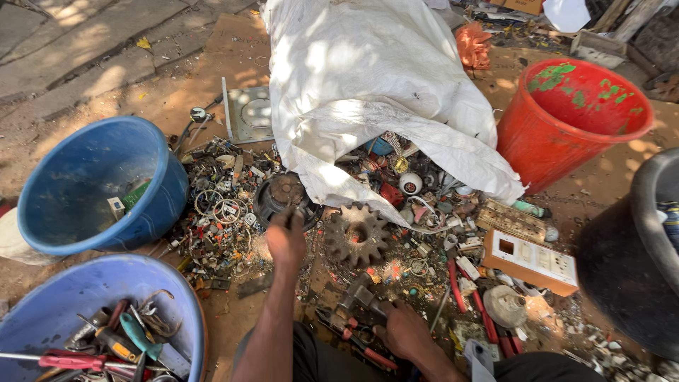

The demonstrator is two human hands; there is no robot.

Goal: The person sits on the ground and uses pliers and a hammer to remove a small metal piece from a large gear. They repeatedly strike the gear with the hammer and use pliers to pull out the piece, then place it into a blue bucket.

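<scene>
My left hand reaches forward into the scrap pile and closes its fingers on the near rim of a round black speaker-like part. A rusty toothed gear lies just to its right. My right hand rests low near my lap, gripping a hammer whose metal head points up and left. Red-handled pliers lie on the ground beside that hand.
A blue bucket stands at the left, a pale blue tub of tools near-left, a red bucket at the right, a black tub far right. A white sack spills scrap. A switch panel lies right.
</scene>
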